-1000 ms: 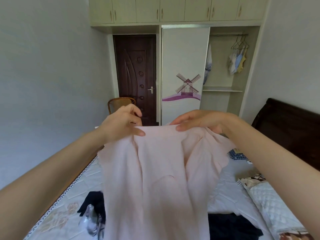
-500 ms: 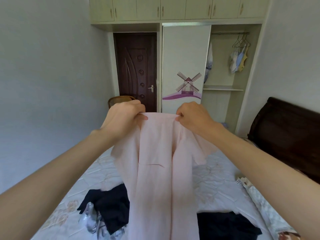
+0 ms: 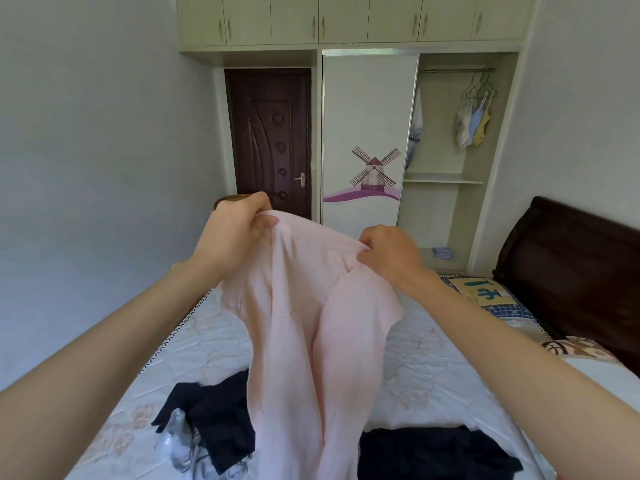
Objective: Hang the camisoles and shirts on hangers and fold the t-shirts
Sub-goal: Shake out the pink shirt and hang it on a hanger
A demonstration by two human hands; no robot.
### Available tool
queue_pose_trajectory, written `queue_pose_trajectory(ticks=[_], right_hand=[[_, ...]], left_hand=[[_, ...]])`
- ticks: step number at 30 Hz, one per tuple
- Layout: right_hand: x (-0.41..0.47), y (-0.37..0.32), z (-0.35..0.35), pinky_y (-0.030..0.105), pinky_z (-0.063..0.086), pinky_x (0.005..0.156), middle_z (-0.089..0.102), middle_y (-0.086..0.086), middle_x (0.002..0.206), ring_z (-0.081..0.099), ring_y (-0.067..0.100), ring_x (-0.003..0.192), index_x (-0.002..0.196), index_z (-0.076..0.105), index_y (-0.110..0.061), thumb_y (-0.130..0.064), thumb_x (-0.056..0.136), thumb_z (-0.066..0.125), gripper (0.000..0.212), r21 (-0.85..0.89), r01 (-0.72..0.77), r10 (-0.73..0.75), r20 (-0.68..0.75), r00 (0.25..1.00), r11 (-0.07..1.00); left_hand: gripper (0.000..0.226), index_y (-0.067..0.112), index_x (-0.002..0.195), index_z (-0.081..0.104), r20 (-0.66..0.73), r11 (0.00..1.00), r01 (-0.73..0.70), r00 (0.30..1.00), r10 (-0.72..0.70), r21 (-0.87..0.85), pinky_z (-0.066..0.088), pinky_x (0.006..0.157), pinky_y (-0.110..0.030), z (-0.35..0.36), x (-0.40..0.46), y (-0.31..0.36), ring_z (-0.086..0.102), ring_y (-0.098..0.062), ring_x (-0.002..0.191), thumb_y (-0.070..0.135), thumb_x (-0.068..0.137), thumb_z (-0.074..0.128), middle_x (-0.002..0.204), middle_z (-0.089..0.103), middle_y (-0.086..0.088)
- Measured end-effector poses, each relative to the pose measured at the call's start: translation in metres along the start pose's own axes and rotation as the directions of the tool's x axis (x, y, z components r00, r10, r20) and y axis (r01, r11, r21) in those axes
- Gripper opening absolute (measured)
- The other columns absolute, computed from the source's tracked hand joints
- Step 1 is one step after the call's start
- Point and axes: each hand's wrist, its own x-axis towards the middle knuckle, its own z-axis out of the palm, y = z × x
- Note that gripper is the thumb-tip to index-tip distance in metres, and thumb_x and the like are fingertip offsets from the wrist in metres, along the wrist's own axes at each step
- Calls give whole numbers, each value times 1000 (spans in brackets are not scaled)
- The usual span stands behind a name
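Hands spread apart along the shirt top, right hand dropped lower and rightward, left hand holding high, fabric opened wider (formerly bunched).

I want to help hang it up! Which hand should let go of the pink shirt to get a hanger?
Probably the right hand: the wire hangers hang in the open wardrobe on its side, while the left hand grips the pale pink cotton shirt higher up.

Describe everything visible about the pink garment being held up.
The pink garment is pale, thin woven-looking cloth, creased, hanging in long vertical folds above the bed. The left hand pinches its top edge at one side, the right hand grips the other. Its lower part drapes in front of the dark clothes and runs out of frame. No hanger is in it.
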Motion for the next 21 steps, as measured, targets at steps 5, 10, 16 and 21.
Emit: queue_pose_trajectory(ticks=[5,10,16,21], right_hand=[[-12,21,8,30,33,60,62,2,75,57,28,79,70,60,-21,-12,80,60,13,49,11,-10,-22,1000,999],[-9,43,1,32,33,66,63,8,86,55,33,89,77,65,-14,-16,93,55,20,-27,-17,16,-21,1000,1000],[-2,35,-6,33,37,66,59,17,82,59,34,82,65,41,-11,-19,102,43,38,118,-107,105,21,994,987],[-5,15,-8,27,40,53,48,10,62,45,21,52,68,45,-11,-12,98,47,30,657,-349,282,210,936,668]], left_hand=[[12,16,86,57,24,998,56,998,-57,31,48,71,-45,-9,-4,-24,56,-35,77,26,93,58,80,66,-10],[15,24,88,56,16,983,75,997,-79,170,45,63,-41,-11,-14,-41,56,-38,76,30,92,43,79,64,-11],[18,16,105,50,-53,863,191,981,-189,467,34,59,-36,9,-19,-51,58,-39,78,5,92,43,91,61,-11],[13,12,95,40,10,902,358,928,-372,242,33,63,-38,29,-26,-55,52,-38,76,19,104,33,78,52,-14]])
